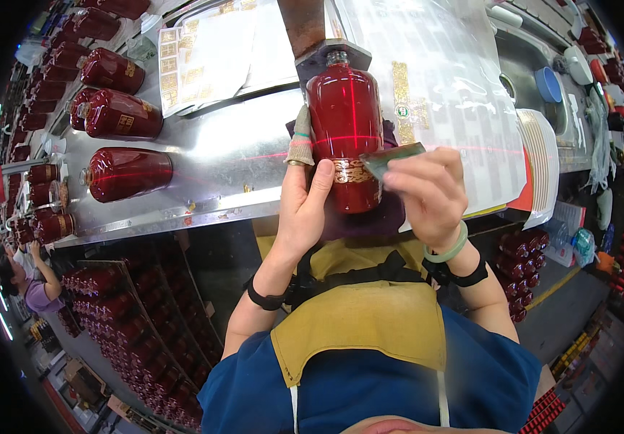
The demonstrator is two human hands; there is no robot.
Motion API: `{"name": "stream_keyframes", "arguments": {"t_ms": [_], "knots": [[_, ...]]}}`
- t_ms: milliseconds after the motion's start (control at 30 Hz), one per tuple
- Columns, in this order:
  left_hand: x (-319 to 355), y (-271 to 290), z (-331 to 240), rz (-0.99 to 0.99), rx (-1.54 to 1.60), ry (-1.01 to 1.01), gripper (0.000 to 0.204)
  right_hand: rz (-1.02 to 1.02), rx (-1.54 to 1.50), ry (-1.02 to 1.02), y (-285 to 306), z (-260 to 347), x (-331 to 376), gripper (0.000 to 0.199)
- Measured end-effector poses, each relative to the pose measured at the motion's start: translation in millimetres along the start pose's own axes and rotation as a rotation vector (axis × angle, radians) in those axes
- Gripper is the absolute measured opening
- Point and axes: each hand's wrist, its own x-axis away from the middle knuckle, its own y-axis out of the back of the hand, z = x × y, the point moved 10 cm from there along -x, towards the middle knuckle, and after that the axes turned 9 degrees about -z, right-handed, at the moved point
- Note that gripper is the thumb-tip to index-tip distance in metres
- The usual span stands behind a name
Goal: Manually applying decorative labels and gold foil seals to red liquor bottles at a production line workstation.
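A glossy dark red bottle (342,108) lies on a dark cloth, its clear glass neck against a metal stop (355,55) and its base toward me. Red laser lines cross on its side. A gold patterned label band (352,171) runs around the lower part. My left hand (303,199) grips the bottle's left side, thumb next to the band; a cloth sleeve covers one finger. In my right hand (430,189), pinched between thumb and fingers, is a flat, dark green scraper-like piece (393,156). Its corner meets the band's right end; whether it presses there I cannot tell.
Several red bottles (125,114) lie on the metal bench at left. Sheets of gold labels (182,72) are behind them, and a translucent sheet with gold stickers (464,123) spreads at right. Beyond is a sink with a blue bowl (548,84). Racked bottles (109,304) stand below.
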Motion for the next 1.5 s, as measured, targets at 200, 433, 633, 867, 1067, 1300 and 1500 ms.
{"name": "stream_keyframes", "arguments": {"t_ms": [200, 433, 633, 867, 1067, 1300, 1500], "knots": [[-1, 6, -8, -0.084, 0.048, -0.077, 0.074, 0.072, -0.069, 0.054, -2, 14, -9, 0.029], [27, 0, -19, -0.029, -0.684, -0.61, 0.1, 0.164, 0.004, 0.228, -9, 26, 10, 0.029], [25, 1, -26, -0.06, -0.695, -0.531, 0.086, 0.066, 0.148, 0.212, 1, 17, -11, 0.031], [37, -11, -53, -0.1, -0.85, -0.743, 0.085, 0.148, 0.124, 0.219, -1, 33, -16, 0.033], [34, -7, -37, -0.139, -0.695, -0.605, 0.103, 0.302, 0.011, 0.334, -28, 58, -4, 0.028], [31, -2, -47, -0.233, -0.529, -0.608, 0.097, 0.089, 0.257, 0.444, -27, 35, -44, 0.029], [29, 2, -40, -0.258, -0.493, -0.539, 0.092, 0.104, 0.154, 0.205, -30, 2, -54, 0.029]]}}
